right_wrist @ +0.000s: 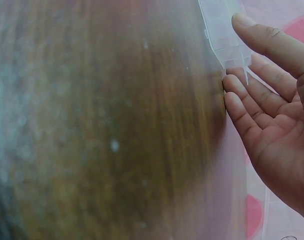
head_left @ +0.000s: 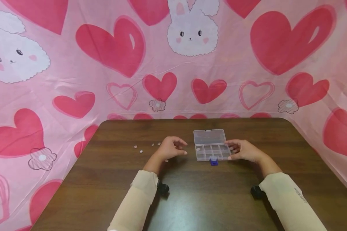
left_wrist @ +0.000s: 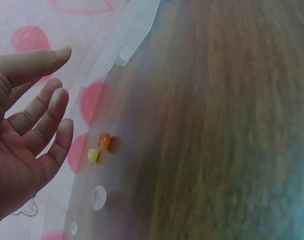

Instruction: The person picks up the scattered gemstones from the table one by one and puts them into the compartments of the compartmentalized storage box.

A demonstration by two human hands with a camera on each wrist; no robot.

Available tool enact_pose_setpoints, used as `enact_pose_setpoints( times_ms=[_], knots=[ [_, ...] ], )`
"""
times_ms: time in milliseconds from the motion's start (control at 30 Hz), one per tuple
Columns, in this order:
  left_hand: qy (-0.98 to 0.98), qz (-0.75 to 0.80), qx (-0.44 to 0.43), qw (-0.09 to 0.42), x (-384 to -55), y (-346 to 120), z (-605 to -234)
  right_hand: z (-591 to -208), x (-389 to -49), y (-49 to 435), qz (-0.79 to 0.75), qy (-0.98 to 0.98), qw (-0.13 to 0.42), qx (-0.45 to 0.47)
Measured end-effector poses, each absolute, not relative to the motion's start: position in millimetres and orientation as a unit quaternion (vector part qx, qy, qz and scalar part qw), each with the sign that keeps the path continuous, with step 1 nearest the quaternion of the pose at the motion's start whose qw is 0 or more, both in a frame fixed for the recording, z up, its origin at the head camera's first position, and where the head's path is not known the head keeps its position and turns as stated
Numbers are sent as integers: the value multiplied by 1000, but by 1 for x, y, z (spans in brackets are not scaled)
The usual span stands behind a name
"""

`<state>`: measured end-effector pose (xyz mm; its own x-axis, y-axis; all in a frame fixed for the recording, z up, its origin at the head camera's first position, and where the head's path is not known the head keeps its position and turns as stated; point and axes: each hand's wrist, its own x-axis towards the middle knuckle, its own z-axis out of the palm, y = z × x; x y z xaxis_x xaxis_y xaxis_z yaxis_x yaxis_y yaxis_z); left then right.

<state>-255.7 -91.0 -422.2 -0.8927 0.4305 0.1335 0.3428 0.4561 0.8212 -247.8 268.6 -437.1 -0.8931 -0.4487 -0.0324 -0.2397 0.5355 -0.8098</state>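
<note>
A clear plastic compartment box (head_left: pixel 213 156) lies on the table with its lid (head_left: pixel 209 137) raised at the back and a blue latch (head_left: pixel 214 161) at the front. My right hand (head_left: pixel 244 150) holds the box's right end, thumb at the front corner and fingers toward the hinge. To the left of the box, my left hand (head_left: pixel 170 148) hovers with loosely bent fingers and nothing between them. Near it lie small beads: an orange bead (left_wrist: pixel 104 141), a yellow bead (left_wrist: pixel 93 155) and a clear round piece (left_wrist: pixel 99 197). One small pale piece (head_left: pixel 198 149) sits in the back left compartment.
The brown wooden table (head_left: pixel 208 199) extends around the box. More small pale pieces, such as one bead (head_left: pixel 135 146), are scattered left of my left hand. A pink cloth (head_left: pixel 234 64) with hearts and rabbits hangs behind and beside the table.
</note>
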Motion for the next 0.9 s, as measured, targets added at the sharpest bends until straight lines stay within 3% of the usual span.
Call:
enact_pose_setpoints(
  times_ms=[900],
  knots=[
    [839, 503, 207, 25, -237, -133, -431, -440, -251, 270, -436, 870, 122, -194]
  ],
)
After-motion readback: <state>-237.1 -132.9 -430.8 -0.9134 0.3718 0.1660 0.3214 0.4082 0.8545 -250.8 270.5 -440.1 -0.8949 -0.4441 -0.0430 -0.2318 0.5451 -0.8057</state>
